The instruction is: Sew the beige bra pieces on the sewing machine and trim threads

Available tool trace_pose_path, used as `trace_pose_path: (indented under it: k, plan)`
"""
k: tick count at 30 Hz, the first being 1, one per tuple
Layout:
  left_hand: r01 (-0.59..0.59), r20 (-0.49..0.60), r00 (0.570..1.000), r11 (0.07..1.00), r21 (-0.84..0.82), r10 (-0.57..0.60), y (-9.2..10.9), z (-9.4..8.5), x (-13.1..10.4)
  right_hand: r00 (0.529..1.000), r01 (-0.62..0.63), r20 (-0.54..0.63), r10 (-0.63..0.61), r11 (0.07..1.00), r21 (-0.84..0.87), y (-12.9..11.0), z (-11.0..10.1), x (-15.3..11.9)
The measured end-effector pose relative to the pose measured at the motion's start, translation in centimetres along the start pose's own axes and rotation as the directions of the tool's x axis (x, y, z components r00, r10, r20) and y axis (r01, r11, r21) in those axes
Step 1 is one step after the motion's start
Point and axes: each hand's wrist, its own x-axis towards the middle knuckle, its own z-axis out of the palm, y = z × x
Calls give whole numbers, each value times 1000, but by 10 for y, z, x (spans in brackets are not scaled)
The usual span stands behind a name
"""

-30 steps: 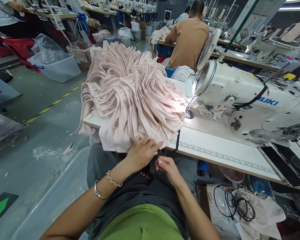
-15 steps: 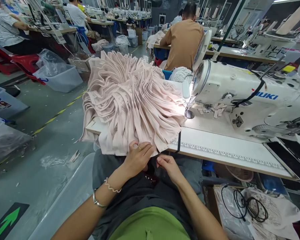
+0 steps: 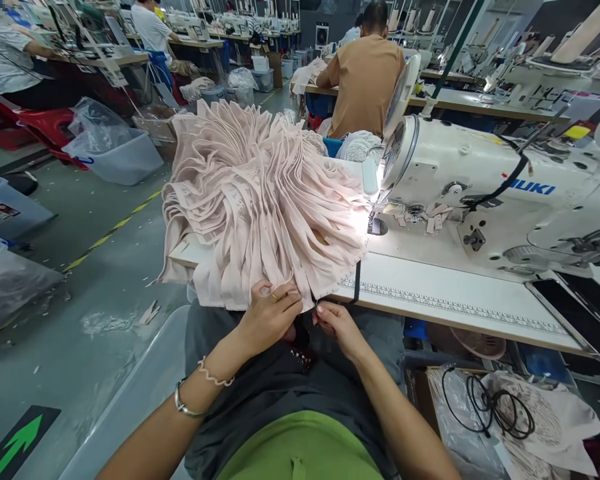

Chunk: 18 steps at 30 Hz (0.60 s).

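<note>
A large heap of pale pink fabric pieces [image 3: 250, 200], gathered in many folds, lies on the sewing table and droops over its front edge. My left hand [image 3: 275, 310] is closed on the front edge of this fabric, thumb and fingers pinched together. Just right of it, below the table edge, my right hand [image 3: 333, 320] is pinched closed near the fabric's lower corner; what lies between its fingertips is too small to make out. The white sewing machine [image 3: 445, 167] stands to the right, its lamp lighting the fabric beside the needle.
A black band [image 3: 357, 281] crosses the table's printed ruler [image 3: 445, 303]. A phone [image 3: 563, 313] lies at the right. Below is a box with fabric and a coiled black cable [image 3: 500, 407]. Plastic bins [image 3: 125, 157] stand on the left floor. A co-worker [image 3: 367, 80] sits ahead.
My left hand has shifted slightly left along the fabric edge. My right hand has risen a little toward the fabric's corner. The view has moved slightly.
</note>
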Motion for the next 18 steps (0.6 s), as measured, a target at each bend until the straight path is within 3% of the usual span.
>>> trace_pose_path:
  k: [6,9,12,18]
  plan:
    - [43,127,990,988,151,-62,7,10,20,998,50,32,-50,998,-27,-1,7,-4]
    - [66,72,994,978,196,-81,10,13,28,999,54,-10,-54,998,17,4,4,-10]
    - [48,-46,998,982,180,-41,6,9,22,996,47,-78,-41,996,81,8,-2,-12]
    - [-16,45,999,994,104,11,-2,0,2,1000,-10,-18,12,996,88,5,0,0]
